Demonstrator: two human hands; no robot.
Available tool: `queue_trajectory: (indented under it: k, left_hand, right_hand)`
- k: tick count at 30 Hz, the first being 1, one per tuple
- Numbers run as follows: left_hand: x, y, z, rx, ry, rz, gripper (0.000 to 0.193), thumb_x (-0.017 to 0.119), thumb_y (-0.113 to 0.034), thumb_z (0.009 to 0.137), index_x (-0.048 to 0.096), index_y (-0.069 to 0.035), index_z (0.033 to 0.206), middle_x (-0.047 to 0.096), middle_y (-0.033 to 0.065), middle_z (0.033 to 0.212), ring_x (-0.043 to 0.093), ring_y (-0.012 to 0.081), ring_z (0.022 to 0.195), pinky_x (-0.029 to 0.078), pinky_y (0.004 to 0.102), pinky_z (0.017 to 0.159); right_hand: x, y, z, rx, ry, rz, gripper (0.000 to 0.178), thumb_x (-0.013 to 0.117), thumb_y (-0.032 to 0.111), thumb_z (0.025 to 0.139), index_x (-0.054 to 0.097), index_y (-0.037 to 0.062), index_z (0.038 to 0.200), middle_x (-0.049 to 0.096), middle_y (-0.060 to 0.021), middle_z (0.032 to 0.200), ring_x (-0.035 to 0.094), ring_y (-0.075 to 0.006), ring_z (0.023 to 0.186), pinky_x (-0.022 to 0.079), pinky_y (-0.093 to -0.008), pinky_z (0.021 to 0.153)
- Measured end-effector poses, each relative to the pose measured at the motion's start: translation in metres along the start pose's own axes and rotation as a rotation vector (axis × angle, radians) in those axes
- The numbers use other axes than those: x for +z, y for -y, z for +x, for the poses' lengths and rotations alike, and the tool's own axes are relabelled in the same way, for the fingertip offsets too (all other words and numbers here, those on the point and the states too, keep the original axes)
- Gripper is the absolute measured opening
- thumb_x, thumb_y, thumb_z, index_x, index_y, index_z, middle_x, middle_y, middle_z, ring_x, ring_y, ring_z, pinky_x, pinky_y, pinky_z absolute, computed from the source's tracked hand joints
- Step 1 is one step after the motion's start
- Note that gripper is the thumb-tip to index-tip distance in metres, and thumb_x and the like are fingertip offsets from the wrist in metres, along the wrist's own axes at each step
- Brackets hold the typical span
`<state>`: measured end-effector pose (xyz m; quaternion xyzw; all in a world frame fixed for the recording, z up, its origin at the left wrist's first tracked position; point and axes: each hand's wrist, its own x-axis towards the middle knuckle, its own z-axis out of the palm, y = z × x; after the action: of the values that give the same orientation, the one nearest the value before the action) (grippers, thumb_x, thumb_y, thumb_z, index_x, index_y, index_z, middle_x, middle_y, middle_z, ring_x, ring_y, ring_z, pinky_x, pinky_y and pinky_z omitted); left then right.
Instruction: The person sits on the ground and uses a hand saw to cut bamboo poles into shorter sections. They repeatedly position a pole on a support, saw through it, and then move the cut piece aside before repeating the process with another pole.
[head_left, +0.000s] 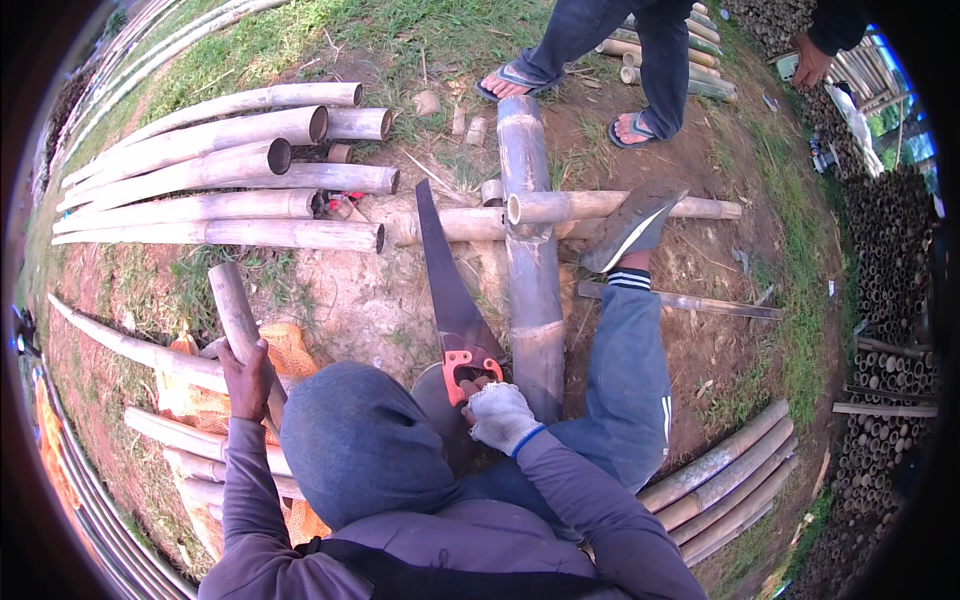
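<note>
My bare left hand [247, 378] is closed around a short bamboo length [233, 305], which tilts up and away to the left. My right hand [500, 415], in a white knit glove with a blue cuff, grips the orange handle of a handsaw [456, 300]. The dark blade points away from me, left of a thick bamboo log [537, 345]. Across that log lies a thinner bamboo pole [565, 207], and my shoe [635, 228] rests over it. A grey hood [365, 440] hides part of the ground between my arms.
Cut bamboo poles [215, 165] lie stacked at the far left. Orange netting [287, 350] and more poles are near my left arm; several poles [725, 480] lie right. A person in sandals [632, 128] stands ahead. Bamboo piles [885, 300] line the right side.
</note>
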<state>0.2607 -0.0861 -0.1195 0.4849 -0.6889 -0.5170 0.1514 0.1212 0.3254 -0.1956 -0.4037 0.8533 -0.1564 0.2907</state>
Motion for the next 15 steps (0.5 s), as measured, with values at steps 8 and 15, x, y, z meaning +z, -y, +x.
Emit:
queue_trajectory:
  k: [8,15]
  left_hand:
    - [-0.113,0.137,-0.014,-0.166,-0.526,0.053,0.096,0.082,-0.036,0.091,0.029,0.013,0.153,0.057,0.0282,0.135,0.062,0.0330,0.115,0.053,0.0416,0.100]
    - [-0.141,0.227,-0.025,-0.360,-0.684,0.639,0.099,0.080,-0.024,0.084,0.024,0.003,0.161,0.054,0.0386,0.145,0.059,0.0502,0.131,0.047,0.0505,0.116]
  right_hand:
    - [-0.015,0.007,-0.001,0.069,0.075,-0.036,0.032,0.072,0.031,0.092,0.071,0.0074,0.113,0.075,-0.0197,0.103,0.075,-0.0388,0.095,0.058,-0.0530,0.083]
    - [0.004,-0.010,0.001,0.081,-0.019,0.018,0.035,0.073,0.035,0.093,0.073,0.0052,0.111,0.076,-0.0209,0.101,0.074,-0.0396,0.097,0.059,-0.0520,0.086]
